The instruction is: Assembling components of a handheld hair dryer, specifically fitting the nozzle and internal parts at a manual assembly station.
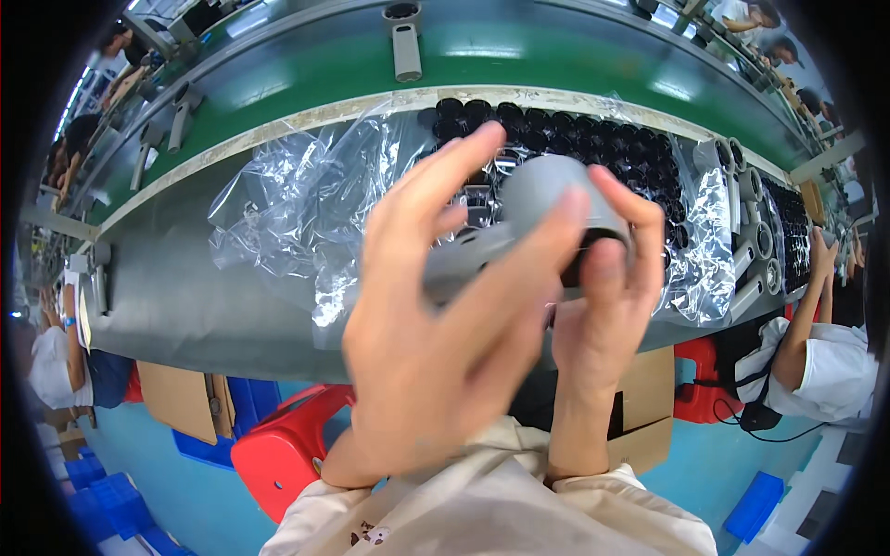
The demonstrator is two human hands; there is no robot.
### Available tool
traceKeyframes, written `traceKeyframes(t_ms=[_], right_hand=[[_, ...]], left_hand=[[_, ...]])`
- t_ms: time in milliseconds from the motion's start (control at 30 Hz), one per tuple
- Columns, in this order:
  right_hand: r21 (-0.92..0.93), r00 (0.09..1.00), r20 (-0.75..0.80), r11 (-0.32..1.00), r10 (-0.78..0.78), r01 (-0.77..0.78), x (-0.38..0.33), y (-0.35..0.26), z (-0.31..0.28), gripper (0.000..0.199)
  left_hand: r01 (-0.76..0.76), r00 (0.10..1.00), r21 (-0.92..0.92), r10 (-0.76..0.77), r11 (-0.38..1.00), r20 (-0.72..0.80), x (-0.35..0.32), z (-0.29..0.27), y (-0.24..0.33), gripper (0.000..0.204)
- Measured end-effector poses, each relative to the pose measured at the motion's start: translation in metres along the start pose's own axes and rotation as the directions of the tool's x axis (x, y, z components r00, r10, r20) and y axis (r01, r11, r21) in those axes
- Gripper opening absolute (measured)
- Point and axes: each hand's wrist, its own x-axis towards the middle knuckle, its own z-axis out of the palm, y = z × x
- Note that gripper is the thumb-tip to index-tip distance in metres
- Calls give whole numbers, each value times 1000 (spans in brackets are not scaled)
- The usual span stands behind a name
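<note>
Both my hands are raised over the work table around a grey plastic housing (542,190) with a rounded head and a dark opening on its near side. It looks like a hair dryer shell. Its handle (468,250) extends left, partly hidden behind my left hand (431,315), which is smeared by motion. The left thumb lies across the head, with the handle between it and the raised fingers. My right hand (607,296) grips the head from the right, its fingers curled at the dark opening. Behind the housing, many black round parts (603,139) sit in rows.
Crumpled clear plastic (287,195) covers the table left of the black parts. Grey housings (756,241) are stacked at the right. Beyond the table runs a green conveyor (315,60) carrying another housing (406,51). A red stool (287,449) stands below left; co-workers sit at both sides.
</note>
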Motion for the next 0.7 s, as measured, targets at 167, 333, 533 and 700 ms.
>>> traceKeyframes(t_ms=[167, 333, 533, 700], right_hand=[[52, 992, -121, 998, 46, -40, -1, -9, -4, 83], [28, 999, -46, 1000, -13, 14, -12, -15, 30, 79], [140, 993, 113, 988, 43, -59, -12, -18, 26, 53], [151, 989, 150, 988, 15, -38, -11, 9, 21, 45]], left_hand=[[303, 924, -505, -119, 808, 363, -37, -17, 13, 52], [187, 888, -843, -454, 505, -76, -23, 42, 12, 97], [4, 803, -903, -540, 429, -253, -14, 62, 10, 68], [111, 741, -927, -651, 359, -164, -19, 72, 0, 60]])
